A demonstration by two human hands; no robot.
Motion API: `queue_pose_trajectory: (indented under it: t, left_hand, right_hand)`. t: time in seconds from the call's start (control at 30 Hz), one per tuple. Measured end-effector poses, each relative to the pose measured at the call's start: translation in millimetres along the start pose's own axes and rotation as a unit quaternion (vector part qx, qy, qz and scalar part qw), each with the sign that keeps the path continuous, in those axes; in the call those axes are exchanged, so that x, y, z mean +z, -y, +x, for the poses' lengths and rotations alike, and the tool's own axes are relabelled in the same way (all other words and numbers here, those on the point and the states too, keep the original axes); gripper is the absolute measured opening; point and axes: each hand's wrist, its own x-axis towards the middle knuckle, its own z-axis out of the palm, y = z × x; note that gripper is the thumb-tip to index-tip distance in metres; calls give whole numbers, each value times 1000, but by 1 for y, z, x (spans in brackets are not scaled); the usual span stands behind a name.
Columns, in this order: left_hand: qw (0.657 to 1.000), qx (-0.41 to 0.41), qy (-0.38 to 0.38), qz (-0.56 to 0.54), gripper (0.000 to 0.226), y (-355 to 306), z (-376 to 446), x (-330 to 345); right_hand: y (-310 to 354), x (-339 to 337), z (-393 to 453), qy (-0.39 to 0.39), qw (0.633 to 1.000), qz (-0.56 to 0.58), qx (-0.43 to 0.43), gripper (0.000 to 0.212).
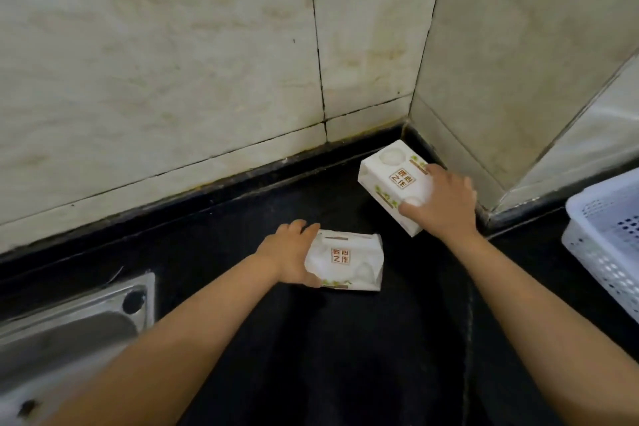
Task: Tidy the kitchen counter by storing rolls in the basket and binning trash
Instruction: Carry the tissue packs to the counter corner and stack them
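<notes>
Two white tissue packs with brown square logos lie on the black counter. My left hand grips the left end of the flatter pack in the middle of the counter. The fuller pack sits in the back corner by the tiled wall, and my right hand is clamped over its right side. A white perforated plastic basket stands at the right edge, partly out of view.
A steel sink takes up the lower left. Beige tiled walls meet in a corner behind the packs, and a tiled ledge juts out at right, next to the basket.
</notes>
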Motion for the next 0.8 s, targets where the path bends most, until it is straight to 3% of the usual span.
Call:
queue_pose_trajectory:
  t: [0.23,0.4,0.53,0.7,0.8]
  left_hand:
    - [992,-16,-64,-104,35,11,16,13]
    - [979,19,-141,-148,26,21,8,5]
    - [965,22,-189,-178,22,48,-6,2]
    - [945,2,-218,-242,15,73,-22,15]
    - [935,-5,-220,-278,14,82,-28,25]
  right_hand:
    - [-3,22,1,29,999,8,22,81]
    - [-3,17,0,32,999,5,-18,82]
    - [16,14,9,94,991,-8,-98,85]
    - [69,27,36,175,953,-63,-241,77]
    - [89,38,45,224,932,-62,-279,78]
